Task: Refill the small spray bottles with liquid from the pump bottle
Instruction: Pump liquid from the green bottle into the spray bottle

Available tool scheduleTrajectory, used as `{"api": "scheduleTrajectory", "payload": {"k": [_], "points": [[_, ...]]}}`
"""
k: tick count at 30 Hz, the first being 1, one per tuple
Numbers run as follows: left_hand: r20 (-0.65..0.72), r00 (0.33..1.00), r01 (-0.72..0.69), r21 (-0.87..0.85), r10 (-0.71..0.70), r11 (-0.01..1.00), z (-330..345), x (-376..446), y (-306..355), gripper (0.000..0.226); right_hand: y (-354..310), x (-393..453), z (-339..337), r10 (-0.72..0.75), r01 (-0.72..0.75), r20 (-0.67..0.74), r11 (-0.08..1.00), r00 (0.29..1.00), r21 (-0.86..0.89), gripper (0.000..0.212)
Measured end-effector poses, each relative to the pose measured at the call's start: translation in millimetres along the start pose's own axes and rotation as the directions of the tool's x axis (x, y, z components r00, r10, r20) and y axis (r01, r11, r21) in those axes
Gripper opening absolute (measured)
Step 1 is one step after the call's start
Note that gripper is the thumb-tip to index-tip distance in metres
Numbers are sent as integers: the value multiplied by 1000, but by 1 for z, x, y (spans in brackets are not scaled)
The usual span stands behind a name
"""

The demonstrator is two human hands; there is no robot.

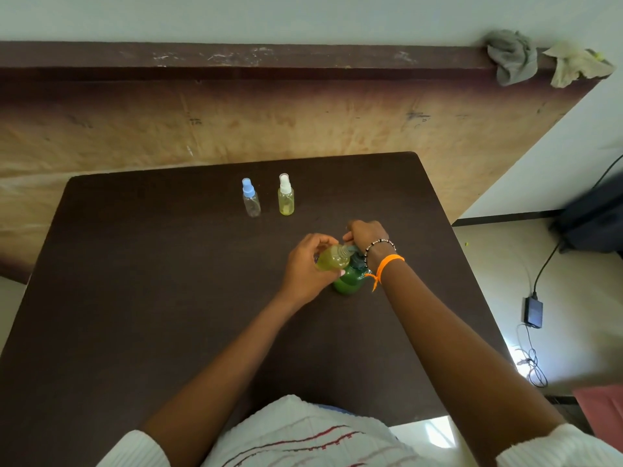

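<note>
Left hand (305, 264) grips the tilted small bottle (333, 258), mouth at the spout; right hand (365, 234) presses the green pump bottle (349, 279) just right.

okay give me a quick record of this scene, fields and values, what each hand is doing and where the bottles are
left hand: holds open small bottle tilted at the pump spout
right hand: on pump head of green pump bottle
blue-cap bottle: upright, far side of table, looks empty
white-cap bottle: upright beside it, yellowish liquid inside
held bottle fill: yellow-green liquid, level unclear
rags: on ledge, far right
</note>
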State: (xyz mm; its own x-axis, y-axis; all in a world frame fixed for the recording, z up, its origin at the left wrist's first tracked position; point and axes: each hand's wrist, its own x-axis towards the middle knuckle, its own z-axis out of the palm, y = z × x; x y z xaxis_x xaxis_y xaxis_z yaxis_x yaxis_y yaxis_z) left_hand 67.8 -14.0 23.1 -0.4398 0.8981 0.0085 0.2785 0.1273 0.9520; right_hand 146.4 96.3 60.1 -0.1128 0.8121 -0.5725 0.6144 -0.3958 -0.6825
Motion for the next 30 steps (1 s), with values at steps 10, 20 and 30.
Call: {"api": "scheduleTrajectory", "payload": {"k": [10, 20, 30], "points": [[-7, 1000, 3, 3, -3, 1000, 2, -2, -3, 44, 5, 0, 3, -37, 35, -47, 999, 998, -37, 46], [8, 1000, 13, -35, -13, 999, 2, -3, -1, 44, 4, 6, 0, -30, 30, 47, 1000, 998, -5, 36], [-1, 1000, 16, -15, -16, 1000, 3, -2, -5, 44, 11, 9, 3, -62, 62, -53, 998, 997, 3, 33]]}}
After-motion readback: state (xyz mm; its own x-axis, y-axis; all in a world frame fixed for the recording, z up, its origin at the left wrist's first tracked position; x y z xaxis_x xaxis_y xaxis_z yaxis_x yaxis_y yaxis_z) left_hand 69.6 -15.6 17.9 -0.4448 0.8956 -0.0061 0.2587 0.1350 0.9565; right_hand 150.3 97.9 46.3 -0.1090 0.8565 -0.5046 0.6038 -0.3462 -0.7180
